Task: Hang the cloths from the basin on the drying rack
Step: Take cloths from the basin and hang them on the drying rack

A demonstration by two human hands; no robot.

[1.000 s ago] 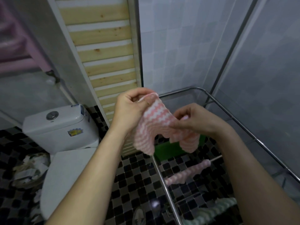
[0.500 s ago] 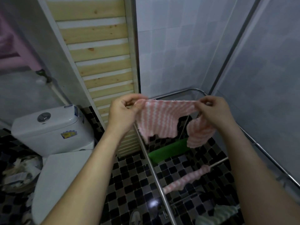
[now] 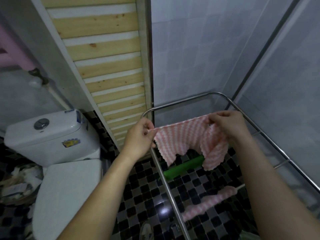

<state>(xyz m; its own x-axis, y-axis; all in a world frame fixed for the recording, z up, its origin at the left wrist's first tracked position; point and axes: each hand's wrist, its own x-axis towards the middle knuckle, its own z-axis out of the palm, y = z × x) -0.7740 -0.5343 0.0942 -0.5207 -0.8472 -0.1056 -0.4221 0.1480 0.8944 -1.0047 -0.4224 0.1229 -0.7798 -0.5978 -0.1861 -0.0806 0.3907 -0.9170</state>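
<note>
Pale wall tiles and a black-and-grey mosaic floor (image 3: 142,196) frame a cramped bathroom where a person holds a pink-and-white striped cloth (image 3: 187,137) stretched between both hands above a metal drying rack (image 3: 190,99). The left hand (image 3: 138,137) pinches the cloth's upper left corner between thumb and fingers, right at the rack's left side rail, near its far bend. The right hand (image 3: 228,125) grips the upper right edge with curled fingers, close to the right rail. The top edge runs nearly taut from hand to hand, a little higher on the right, while the rest hangs in folds between the two rails, the right side bunched and drooping lower. Whether the cloth touches any bar cannot be told. Below it, a green cylinder-shaped object (image 3: 183,168) lies across the rack's span, and a second pink striped cloth (image 3: 207,203) is draped along a nearer thin crossbar. A wooden slatted panel (image 3: 107,66) leans against the wall behind the left hand, with a white toilet cistern (image 3: 50,135) and closed toilet lid (image 3: 67,193) at left.
</note>
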